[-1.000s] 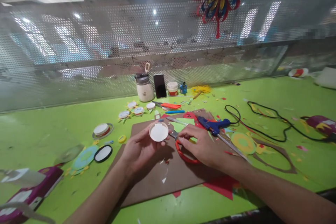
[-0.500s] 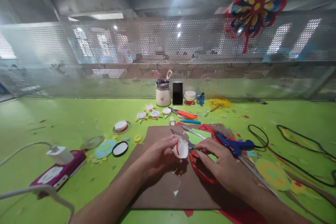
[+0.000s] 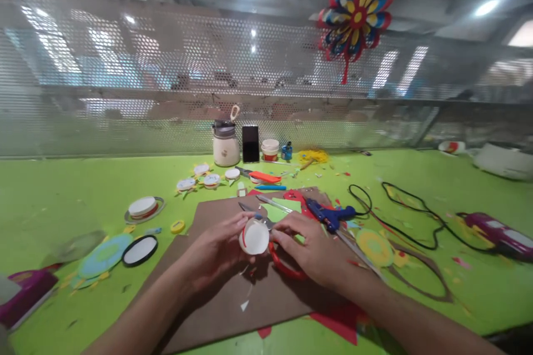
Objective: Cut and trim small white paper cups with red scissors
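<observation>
My left hand is closed around a small white paper cup piece with a red stripe on its side. Its round, hollow opening faces me. Close by its right edge, the thumb and fingertips of my right hand are pinched together; what lies between them, if anything, is hidden. Scissors with red handles lie on the brown cardboard below that hand, which partly covers them. Their blades point up and left, behind the cup. A white paper scrap lies on the cardboard nearer to me.
A blue glue gun lies to the right with its black cord. Behind the cardboard are an orange cutter, a blue pen, and several white discs. A bottle and a phone stand farther back. A purple power strip sits at left.
My view has swung right, so the table things appear farther left. The cup's opening has turned more toward me, and my right fingertips are closer to its edge.
</observation>
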Demonstrator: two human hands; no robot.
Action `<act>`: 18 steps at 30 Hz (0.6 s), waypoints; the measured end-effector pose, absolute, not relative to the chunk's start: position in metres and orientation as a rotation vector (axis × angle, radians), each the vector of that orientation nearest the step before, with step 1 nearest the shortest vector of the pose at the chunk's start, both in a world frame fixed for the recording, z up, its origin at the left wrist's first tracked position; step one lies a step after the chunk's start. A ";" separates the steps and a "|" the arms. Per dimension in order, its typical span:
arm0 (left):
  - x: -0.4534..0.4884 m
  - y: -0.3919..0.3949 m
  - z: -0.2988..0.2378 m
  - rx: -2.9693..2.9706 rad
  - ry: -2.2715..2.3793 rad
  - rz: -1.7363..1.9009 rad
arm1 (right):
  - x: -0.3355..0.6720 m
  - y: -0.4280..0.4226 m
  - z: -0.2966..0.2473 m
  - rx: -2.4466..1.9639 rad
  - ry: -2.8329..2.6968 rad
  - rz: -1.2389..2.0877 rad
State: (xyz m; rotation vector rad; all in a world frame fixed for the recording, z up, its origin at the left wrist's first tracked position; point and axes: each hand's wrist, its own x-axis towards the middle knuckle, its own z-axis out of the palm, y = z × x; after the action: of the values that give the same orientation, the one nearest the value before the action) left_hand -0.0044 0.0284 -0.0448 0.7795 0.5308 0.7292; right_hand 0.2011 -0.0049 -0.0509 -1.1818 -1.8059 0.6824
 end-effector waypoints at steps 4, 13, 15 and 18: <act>-0.005 0.027 -0.048 0.867 0.589 0.686 | 0.198 -0.005 -0.055 -1.170 -1.753 0.784; -0.010 0.029 -0.051 0.829 0.486 0.622 | 0.196 -0.007 -0.062 -1.135 -1.487 1.290; -0.011 0.030 -0.052 0.842 0.457 0.601 | 0.196 -0.008 -0.060 -1.120 -1.421 1.404; -0.011 0.029 -0.051 0.869 0.438 0.569 | 0.196 -0.010 -0.056 -1.086 -1.314 1.543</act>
State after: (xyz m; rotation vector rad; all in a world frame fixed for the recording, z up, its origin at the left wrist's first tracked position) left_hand -0.0110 0.0290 -0.0505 0.8694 0.4379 0.5690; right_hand 0.1960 -0.0102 -0.0564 -1.0855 -1.3143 1.5430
